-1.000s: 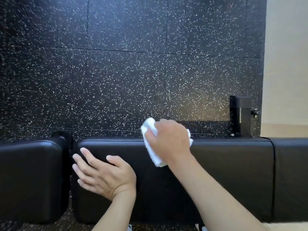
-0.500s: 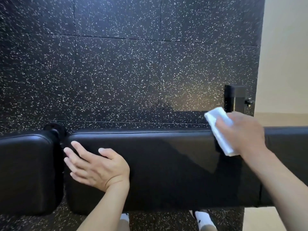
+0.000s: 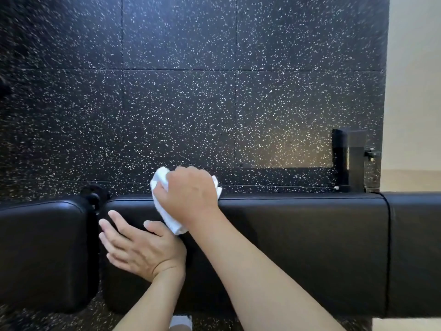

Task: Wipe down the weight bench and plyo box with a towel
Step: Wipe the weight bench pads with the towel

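The black padded weight bench (image 3: pixel 298 247) runs across the lower part of the head view, with a separate seat pad (image 3: pixel 43 254) at the left. My right hand (image 3: pixel 191 194) grips a bunched white towel (image 3: pixel 164 211) and presses it on the far edge of the long pad, left of its middle. My left hand (image 3: pixel 140 247) lies flat on the pad's left end, fingers straight and pointing up-left, just below the towel. The plyo box is not in view.
Black rubber flooring with white flecks (image 3: pixel 191 103) fills the space beyond the bench. A black metal frame post (image 3: pixel 350 161) with a knob stands at the far right. A beige floor strip (image 3: pixel 415 91) runs along the right edge. A white shoe tip (image 3: pixel 181 322) shows below.
My right hand swept the towel from the bench's right part back to the left, now close above my left hand. The left hand stayed flat on the pad.
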`<state>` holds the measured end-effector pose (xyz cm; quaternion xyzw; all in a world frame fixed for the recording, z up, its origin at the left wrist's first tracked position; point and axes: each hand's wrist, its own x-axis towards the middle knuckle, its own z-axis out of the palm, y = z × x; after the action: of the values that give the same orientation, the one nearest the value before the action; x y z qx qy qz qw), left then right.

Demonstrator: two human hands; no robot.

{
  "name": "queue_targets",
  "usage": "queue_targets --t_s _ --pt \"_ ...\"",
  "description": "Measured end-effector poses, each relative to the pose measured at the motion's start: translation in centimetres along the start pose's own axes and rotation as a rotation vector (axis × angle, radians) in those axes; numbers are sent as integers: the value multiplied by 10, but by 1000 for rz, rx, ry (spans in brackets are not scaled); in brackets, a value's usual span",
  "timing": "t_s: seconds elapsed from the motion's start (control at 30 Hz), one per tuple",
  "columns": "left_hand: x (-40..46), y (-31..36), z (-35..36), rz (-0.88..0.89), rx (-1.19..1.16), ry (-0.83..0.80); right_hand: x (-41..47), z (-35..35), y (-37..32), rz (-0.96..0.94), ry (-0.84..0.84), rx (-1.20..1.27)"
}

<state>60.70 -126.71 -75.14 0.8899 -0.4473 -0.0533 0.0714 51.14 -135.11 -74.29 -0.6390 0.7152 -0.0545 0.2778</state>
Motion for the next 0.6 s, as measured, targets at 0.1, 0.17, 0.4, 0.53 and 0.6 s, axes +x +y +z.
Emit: queue_targets --t_s 0.1,0.17,0.4,0.53,0.6 --pt "4 -1 -2 21 11 26 -18 -8 26 5 103 42" --pt "5 -3 -2 21 18 37 -37 -20 61 23 118 32" --pt "2 -5 -1 13 1 27 -116 -90 230 317 124 -93" --pt "0 -4 0 18 -2 38 -122 -96 249 359 106 -162" --pt "-1 -4 1 12 -5 36 -115 -92 239 391 125 -169"
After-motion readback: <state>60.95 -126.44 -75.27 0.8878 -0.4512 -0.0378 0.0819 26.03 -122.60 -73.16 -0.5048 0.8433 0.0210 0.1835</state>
